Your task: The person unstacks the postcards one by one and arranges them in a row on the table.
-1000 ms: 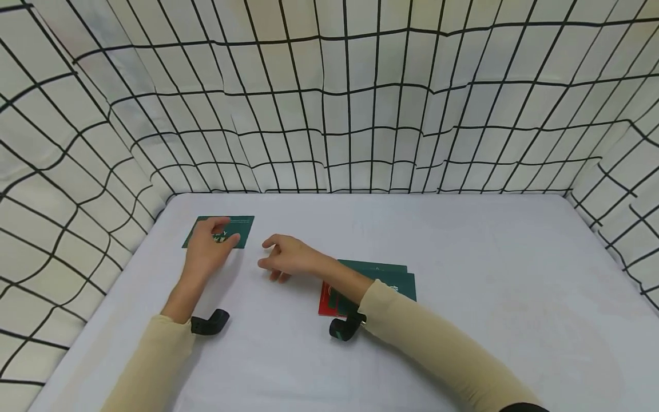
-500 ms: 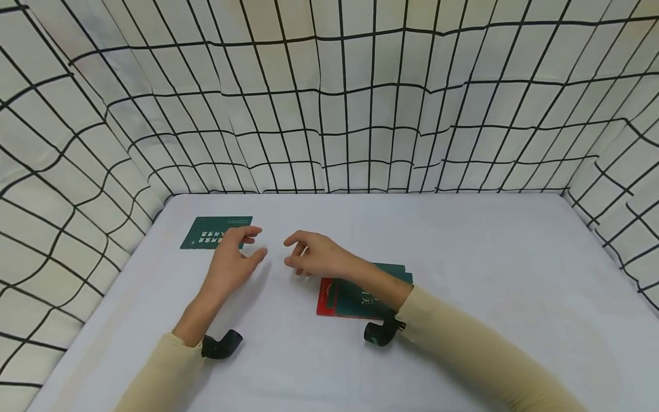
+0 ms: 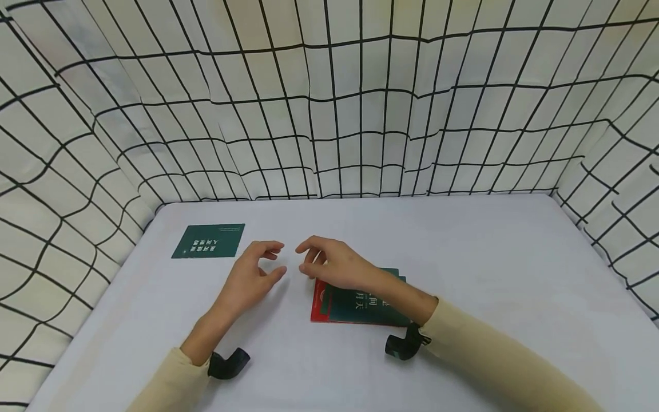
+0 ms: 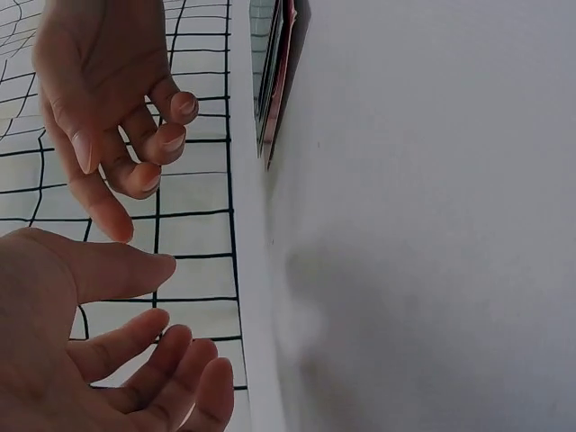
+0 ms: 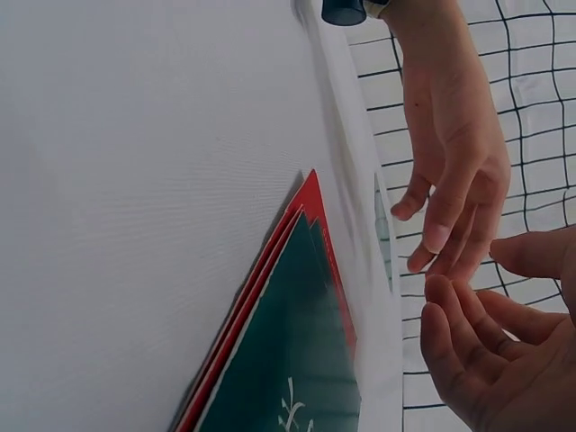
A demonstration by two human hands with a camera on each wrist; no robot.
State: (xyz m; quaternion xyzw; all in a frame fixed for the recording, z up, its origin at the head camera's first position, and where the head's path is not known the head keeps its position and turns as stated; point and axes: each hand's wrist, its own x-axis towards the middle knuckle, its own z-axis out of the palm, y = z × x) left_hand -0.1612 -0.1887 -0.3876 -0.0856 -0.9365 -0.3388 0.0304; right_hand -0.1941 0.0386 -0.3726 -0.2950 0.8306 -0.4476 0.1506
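My left hand [image 3: 251, 280] hovers over the white table, fingers loosely bent and holding nothing. Facing it, fingertips a short way apart, my right hand [image 3: 337, 263] is likewise relaxed with nothing in its fingers. Beneath the right hand and forearm lies a small stack of green cards [image 3: 350, 303] with white characters, partly hidden by the arm. A red card [image 3: 318, 303] sticks out at the left side of that stack. A single green card [image 3: 210, 240] with white writing lies flat at the far left, beyond the left hand. In the right wrist view, the stack's corner [image 5: 297, 297] shows its layered edges.
The white tabletop [image 3: 489, 274] stretches out to the right of the stack. Walls of black grid netting [image 3: 350, 114] over white cloth enclose the back and both sides. A black camera [image 3: 229, 363] sits on the left wrist, another black camera [image 3: 407, 343] on the right.
The left hand has moved right and nearer, off the single green card, which stays lying there. The right hand has shifted right, farther over the stack. Both hands remain without anything held.
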